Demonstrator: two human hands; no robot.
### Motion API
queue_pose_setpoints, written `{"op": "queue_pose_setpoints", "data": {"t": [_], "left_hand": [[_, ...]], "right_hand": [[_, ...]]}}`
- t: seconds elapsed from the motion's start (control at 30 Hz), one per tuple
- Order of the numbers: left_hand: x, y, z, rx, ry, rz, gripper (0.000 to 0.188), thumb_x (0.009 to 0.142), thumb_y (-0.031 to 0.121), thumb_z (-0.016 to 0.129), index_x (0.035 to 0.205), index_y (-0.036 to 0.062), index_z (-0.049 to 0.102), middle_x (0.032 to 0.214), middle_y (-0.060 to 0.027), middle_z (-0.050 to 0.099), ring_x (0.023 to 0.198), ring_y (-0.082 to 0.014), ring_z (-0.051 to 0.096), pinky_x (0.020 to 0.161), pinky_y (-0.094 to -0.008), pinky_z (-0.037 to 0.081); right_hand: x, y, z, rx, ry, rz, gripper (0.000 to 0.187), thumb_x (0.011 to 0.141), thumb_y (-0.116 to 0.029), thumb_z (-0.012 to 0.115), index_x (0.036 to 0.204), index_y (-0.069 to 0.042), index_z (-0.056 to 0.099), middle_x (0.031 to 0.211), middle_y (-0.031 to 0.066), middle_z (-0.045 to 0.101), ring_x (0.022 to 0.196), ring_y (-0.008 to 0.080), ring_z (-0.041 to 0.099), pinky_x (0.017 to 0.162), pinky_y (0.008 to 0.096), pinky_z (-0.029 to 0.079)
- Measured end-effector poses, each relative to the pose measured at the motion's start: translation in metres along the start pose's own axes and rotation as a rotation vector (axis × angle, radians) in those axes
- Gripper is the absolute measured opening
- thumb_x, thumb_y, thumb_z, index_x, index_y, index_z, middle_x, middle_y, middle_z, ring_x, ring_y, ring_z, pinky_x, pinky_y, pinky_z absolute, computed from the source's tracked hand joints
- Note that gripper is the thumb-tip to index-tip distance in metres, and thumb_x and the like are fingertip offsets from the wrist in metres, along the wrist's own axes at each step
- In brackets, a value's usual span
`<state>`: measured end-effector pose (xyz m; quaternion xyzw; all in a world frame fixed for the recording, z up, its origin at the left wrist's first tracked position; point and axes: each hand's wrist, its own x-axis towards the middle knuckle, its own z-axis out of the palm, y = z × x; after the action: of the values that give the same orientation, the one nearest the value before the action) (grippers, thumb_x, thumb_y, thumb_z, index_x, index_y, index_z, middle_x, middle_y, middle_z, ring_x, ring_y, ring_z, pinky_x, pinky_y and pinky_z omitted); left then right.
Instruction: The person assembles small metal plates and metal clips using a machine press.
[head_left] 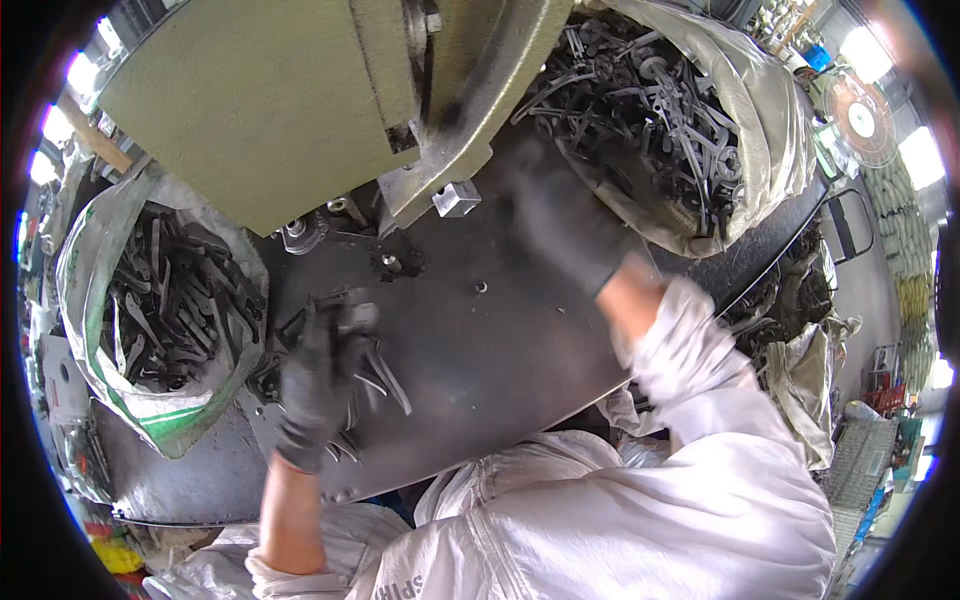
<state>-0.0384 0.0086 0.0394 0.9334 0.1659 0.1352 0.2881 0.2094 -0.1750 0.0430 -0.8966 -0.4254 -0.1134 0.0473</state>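
My left hand (312, 385), in a dark glove, is over a small pile of dark curved metal levers (385, 378) on the metal table (480, 370). Its fingers are closed around a dark metal lever (357, 316), which shows beside the fingertips. The gloved right hand (562, 215) is smeared by motion over the table, close to the right-hand sack (775, 130) of metal parts (650, 95); its fingers cannot be made out. Ahead of both hands stands a green press machine (260, 110), with a short metal pin (391, 262) below it on the table.
At the left, an open white sack (85, 290) holds many dark metal levers (175, 300). A small bright metal block (457, 199) is fixed at the machine's lower edge. More dark parts (790, 300) lie in a bag right of the table. A fan (860, 118) stands far right.
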Motion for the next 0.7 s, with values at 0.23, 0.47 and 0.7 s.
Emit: {"op": "queue_pose_setpoints", "data": {"t": [0.23, 0.47, 0.7], "left_hand": [[0.019, 0.015, 0.051, 0.033, 0.159, 0.414, 0.023, 0.087, 0.015, 0.052, 0.106, 0.0029, 0.051, 0.089, -0.0159, 0.061, 0.079, -0.0303, 0.06, 0.064, -0.0358, 0.046], [0.022, -0.02, 0.034, -0.872, -0.033, -0.514, 0.027, 0.091, 0.028, 0.049, 0.096, 0.0017, 0.053, 0.083, -0.0048, 0.057, 0.066, -0.0105, 0.057, 0.056, -0.0256, 0.046], [0.038, -0.008, 0.023, 0.103, 0.022, 0.363, 0.029, 0.09, 0.024, 0.051, 0.103, -0.0011, 0.052, 0.084, -0.0067, 0.059, 0.072, -0.0153, 0.059, 0.06, -0.0264, 0.047]], "right_hand": [[0.046, 0.161, 0.037, -0.708, -0.009, -0.051, 0.032, 0.077, -0.019, 0.049, 0.102, -0.005, 0.062, 0.119, 0.0098, 0.052, 0.12, 0.026, 0.039, 0.106, 0.0502, 0.017], [0.017, 0.105, 0.008, -0.515, 0.134, -0.422, 0.037, 0.076, -0.016, 0.048, 0.112, -0.01, 0.055, 0.112, 0.0061, 0.054, 0.111, 0.0214, 0.046, 0.101, 0.0365, 0.031], [0.015, -0.038, 0.013, 0.783, -0.173, 0.007, 0.03, 0.082, -0.009, 0.053, 0.112, -0.001, 0.053, 0.094, 0.0106, 0.06, 0.075, 0.0191, 0.059, 0.067, 0.0289, 0.049]]}}
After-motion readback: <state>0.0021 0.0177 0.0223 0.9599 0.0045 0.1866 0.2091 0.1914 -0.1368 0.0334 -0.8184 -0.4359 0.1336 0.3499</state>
